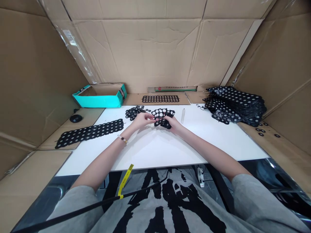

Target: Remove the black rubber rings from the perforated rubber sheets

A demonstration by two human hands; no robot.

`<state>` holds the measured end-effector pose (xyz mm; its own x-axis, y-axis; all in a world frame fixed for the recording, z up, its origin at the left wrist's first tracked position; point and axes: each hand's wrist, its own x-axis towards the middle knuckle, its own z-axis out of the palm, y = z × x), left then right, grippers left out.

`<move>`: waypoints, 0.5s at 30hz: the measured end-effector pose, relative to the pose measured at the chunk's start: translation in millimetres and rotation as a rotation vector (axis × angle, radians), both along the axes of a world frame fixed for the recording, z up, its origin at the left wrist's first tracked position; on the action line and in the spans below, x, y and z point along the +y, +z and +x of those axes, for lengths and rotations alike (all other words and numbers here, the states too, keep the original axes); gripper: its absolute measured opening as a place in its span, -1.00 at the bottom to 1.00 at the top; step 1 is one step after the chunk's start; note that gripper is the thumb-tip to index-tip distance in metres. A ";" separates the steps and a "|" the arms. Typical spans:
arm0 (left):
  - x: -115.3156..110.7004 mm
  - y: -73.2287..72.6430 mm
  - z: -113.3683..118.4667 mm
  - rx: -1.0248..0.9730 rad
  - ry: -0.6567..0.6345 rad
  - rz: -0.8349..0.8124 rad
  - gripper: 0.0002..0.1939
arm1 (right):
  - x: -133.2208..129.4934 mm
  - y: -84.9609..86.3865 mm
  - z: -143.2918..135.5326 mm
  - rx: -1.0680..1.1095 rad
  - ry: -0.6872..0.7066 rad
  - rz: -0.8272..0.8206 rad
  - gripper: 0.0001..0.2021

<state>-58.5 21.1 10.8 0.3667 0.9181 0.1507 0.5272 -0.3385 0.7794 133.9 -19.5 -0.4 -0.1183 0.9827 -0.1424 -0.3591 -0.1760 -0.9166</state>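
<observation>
A black rubber sheet [160,113] punched with round holes is bunched up above the white table. My right hand [173,124] grips its crumpled right side. At its left edge, the thumb and fingertips of my left hand [143,120] are pinched together on the sheet; whether a single ring is between them is too small to tell. Just behind my left hand lies a pile of loose black rings [133,112]. A pale pen-like tool [183,116] rests to the right of the sheet.
A thick stack of perforated black sheets [240,105] fills the back right. More sheets lie at left [91,132] and on the cardboard behind [160,99]. A teal open box [99,101] stands back left, near a black round object [76,118]. Cardboard walls [138,51] enclose the table [155,155].
</observation>
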 end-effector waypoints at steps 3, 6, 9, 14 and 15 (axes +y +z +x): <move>-2.4 -2.0 2.0 -0.223 -0.038 -0.222 -0.46 | -0.5 -0.1 0.1 0.019 0.013 -0.003 -0.69; -4.2 -0.9 1.4 -0.367 -0.050 -0.386 -0.46 | 0.5 -2.1 0.5 0.039 -0.005 0.003 -0.66; -2.1 0.1 -0.6 -0.493 0.024 -0.482 -0.47 | 2.6 -6.1 -0.1 0.005 -0.050 0.014 -0.63; 17.6 0.3 -23.1 -0.461 0.210 -0.348 -0.52 | 1.0 -12.6 -6.6 -0.051 -0.007 0.002 -0.65; 23.2 0.9 -32.2 -0.463 0.275 -0.272 -0.53 | 0.0 -13.1 -7.6 -0.062 0.004 -0.019 -0.66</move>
<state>-90.6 44.4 11.7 0.0623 0.9979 -0.0152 0.1523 0.0056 0.9883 126.3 -19.5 -13.5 -0.1125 0.9793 -0.1682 -0.3009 -0.1950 -0.9335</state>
